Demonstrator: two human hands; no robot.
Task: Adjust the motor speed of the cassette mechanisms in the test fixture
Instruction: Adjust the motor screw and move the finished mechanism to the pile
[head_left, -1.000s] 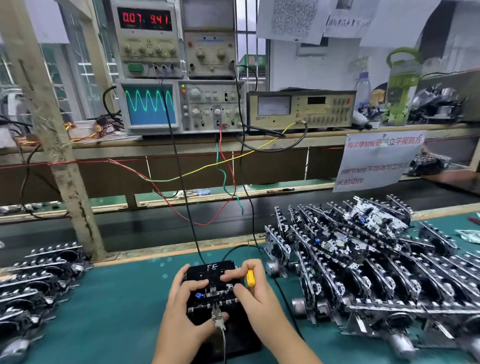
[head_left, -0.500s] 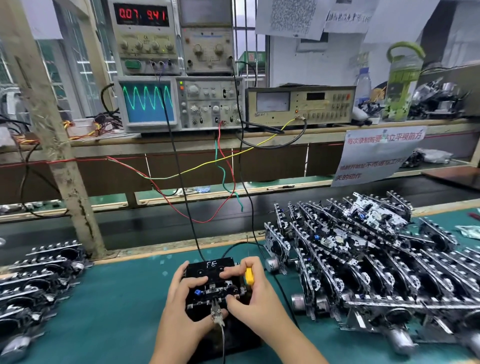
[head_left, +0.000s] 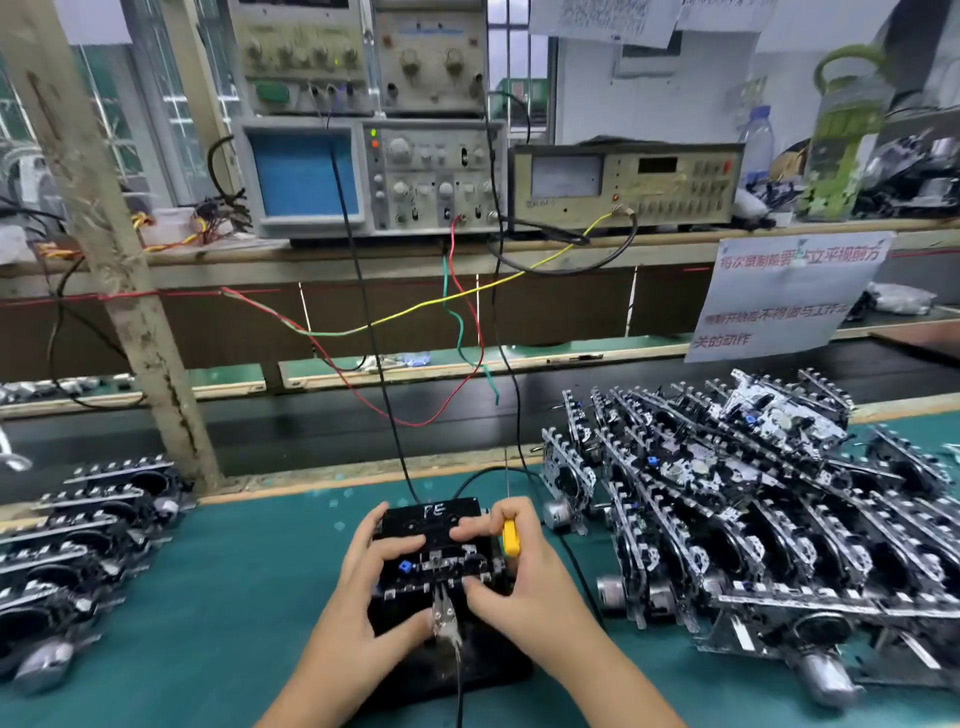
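A black test fixture (head_left: 435, 512) marked "FE" sits on the green mat near the front edge, with a cassette mechanism (head_left: 441, 564) seated in it. My left hand (head_left: 363, 587) grips the mechanism's left side, fingers over its top and thumb at its front. My right hand (head_left: 524, 577) holds the right side of the mechanism, and a small yellow-handled screwdriver (head_left: 510, 538) sticks up from between its fingers. The oscilloscope screen (head_left: 304, 174) on the shelf is blank blue.
A large pile of cassette mechanisms (head_left: 727, 519) fills the mat to the right. Another stack (head_left: 78, 535) lies at the left. Black, red, yellow and green wires (head_left: 374, 358) run from the fixture up to the instruments on the shelf (head_left: 628, 182). A wooden post (head_left: 119, 249) stands at the left.
The green wave on the oscilloscope screen has gone; the screen is blank now. My head has tilted down slightly. Both hands stay on the mechanism in the fixture.
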